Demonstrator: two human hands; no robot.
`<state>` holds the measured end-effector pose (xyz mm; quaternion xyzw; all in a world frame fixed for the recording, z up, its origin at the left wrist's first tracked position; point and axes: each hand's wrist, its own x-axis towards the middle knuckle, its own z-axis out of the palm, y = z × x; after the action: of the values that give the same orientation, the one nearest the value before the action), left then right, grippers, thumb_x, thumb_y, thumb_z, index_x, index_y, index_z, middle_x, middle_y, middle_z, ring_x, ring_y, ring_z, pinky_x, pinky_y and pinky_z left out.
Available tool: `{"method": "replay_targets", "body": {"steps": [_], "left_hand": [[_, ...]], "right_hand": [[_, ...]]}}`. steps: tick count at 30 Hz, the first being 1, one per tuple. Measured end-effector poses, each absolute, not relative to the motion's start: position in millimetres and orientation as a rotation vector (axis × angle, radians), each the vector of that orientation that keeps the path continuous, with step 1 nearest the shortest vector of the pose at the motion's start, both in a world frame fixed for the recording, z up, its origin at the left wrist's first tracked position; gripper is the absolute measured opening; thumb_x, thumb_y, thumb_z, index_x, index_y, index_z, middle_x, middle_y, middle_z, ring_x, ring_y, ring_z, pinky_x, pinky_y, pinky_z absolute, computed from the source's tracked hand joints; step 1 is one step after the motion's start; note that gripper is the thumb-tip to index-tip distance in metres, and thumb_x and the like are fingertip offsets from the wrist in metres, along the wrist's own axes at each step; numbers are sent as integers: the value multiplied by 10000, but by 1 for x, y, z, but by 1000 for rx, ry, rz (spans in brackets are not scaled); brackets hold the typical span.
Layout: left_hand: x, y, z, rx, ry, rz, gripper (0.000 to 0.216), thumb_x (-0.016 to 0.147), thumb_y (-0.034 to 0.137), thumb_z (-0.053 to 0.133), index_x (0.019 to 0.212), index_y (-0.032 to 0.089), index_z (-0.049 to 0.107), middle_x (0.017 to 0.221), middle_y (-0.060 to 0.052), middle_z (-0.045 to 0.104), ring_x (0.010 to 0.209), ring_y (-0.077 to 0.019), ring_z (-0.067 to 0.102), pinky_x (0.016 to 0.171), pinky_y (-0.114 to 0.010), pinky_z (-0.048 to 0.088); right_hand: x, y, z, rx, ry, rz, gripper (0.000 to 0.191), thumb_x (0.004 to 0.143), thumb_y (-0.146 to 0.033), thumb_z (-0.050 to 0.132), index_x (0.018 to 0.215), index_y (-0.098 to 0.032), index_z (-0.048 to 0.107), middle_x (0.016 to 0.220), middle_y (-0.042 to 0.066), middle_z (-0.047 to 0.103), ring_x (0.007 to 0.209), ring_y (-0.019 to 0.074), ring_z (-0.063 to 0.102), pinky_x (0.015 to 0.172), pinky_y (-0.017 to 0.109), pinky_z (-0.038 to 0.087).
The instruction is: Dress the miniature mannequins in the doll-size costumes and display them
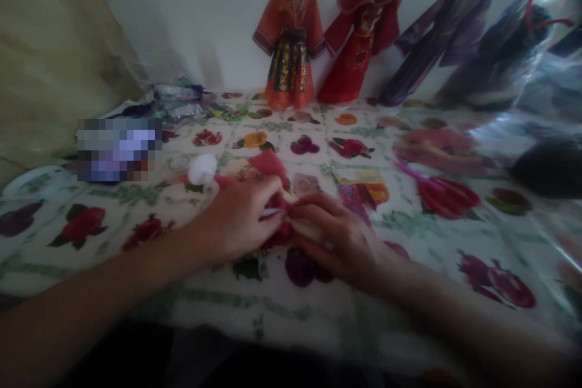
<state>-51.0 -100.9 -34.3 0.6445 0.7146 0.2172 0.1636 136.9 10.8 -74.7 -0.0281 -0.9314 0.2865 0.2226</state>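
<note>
A small piece of red and cream cloth (269, 165) lies at the middle of the table, partly under my hands. My left hand (240, 215) is closed in a pinch on its near part, and a thin white strip shows between thumb and forefinger. From the right, my right hand (339, 233) pinches the same red cloth, its fingertips meeting those of the left. The fingers hide most of what lies between them. Just left of my left hand stands a white rounded object (202, 168), too blurred to name.
Pink-handled scissors (448, 195) and a patterned cloth scrap (364, 188) lie to the right. Small costumes, one an orange dress (293, 42) and one a red dress (359, 48), lean on the wall. Plastic packets (177, 100) sit back left; a dark round object (550, 167) far right.
</note>
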Motion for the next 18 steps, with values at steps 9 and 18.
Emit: {"method": "replay_targets", "body": {"steps": [9, 18], "left_hand": [[-65, -121, -25, 2007, 1874, 709, 89, 915, 172, 575, 828, 179, 593, 762, 27, 613, 683, -107, 573, 658, -243, 417], [-69, -145, -40, 2148, 1791, 422, 183, 988, 279, 513, 1015, 203, 677, 977, -44, 664, 805, -166, 637, 711, -286, 485]], "right_hand": [[137, 8, -75, -242, -2590, 742, 206, 925, -239, 614, 1104, -200, 521, 1079, 76, 631, 977, 210, 638, 812, 339, 559], [139, 10, -82, -349, -2626, 743, 277, 940, -350, 604, 1165, -237, 489, 1129, 73, 641, 989, 227, 672, 803, 361, 572]]}}
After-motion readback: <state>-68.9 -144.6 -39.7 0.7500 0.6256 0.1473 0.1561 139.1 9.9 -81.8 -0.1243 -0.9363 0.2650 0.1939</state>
